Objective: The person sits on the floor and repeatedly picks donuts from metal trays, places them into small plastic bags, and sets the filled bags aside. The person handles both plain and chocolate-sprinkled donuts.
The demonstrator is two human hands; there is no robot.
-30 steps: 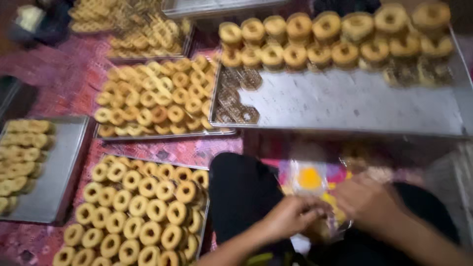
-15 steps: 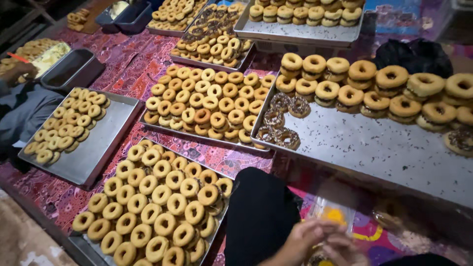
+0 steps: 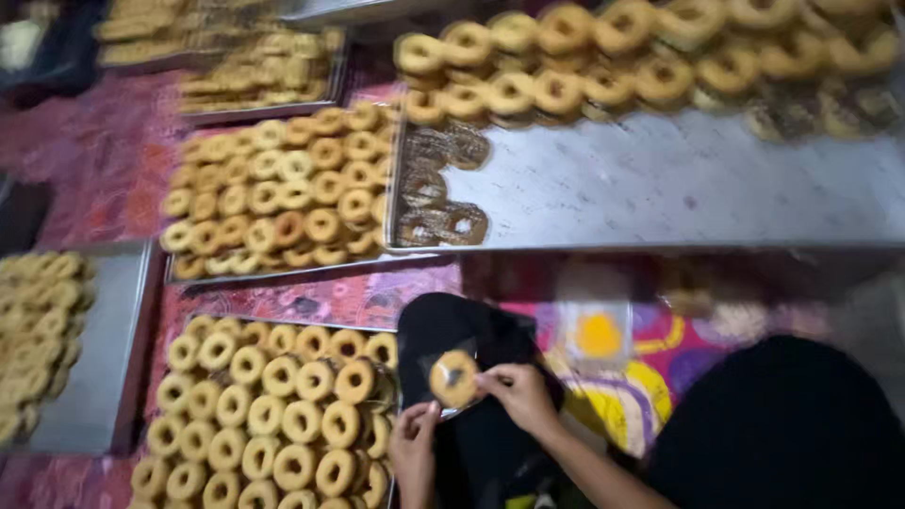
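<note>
Low at six o'clock in our view, over a dark-clothed knee [image 3: 471, 330], we hold one ring-shaped doughnut [image 3: 453, 377] inside a clear plastic wrapper [image 3: 443, 369]. Our right hand [image 3: 520, 396] pinches the wrapper's right edge between thumb and fingertips, touching the doughnut's rim. Our left hand [image 3: 413, 448], just below at seven o'clock, grips the wrapper's lower edge with fingers curled; how tightly it closes we cannot tell through the blur.

At eight o'clock, just beside the left hand, a metal tray [image 3: 283, 322] lies packed with rows of golden doughnuts [image 3: 283, 415]. At ten o'clock a second tray [image 3: 283, 271] carries more of the same in close rows, and further trays, blurred, sit beyond it at eleven o'clock. At nine o'clock another tray [image 3: 104, 377] shows bare metal on its right half, with doughnuts along its left. From twelve to two o'clock a large steel sheet [image 3: 679, 188] bears stacked doughnuts [image 3: 603, 57] along its far edge and a few darker, patterned ones [image 3: 443, 188] at its left end. A patterned pink and red cloth [image 3: 94, 160] lies under everything. At four o'clock a small clear packet with a yellow centre [image 3: 596, 332] rests on the cloth, well apart from both hands.
</note>
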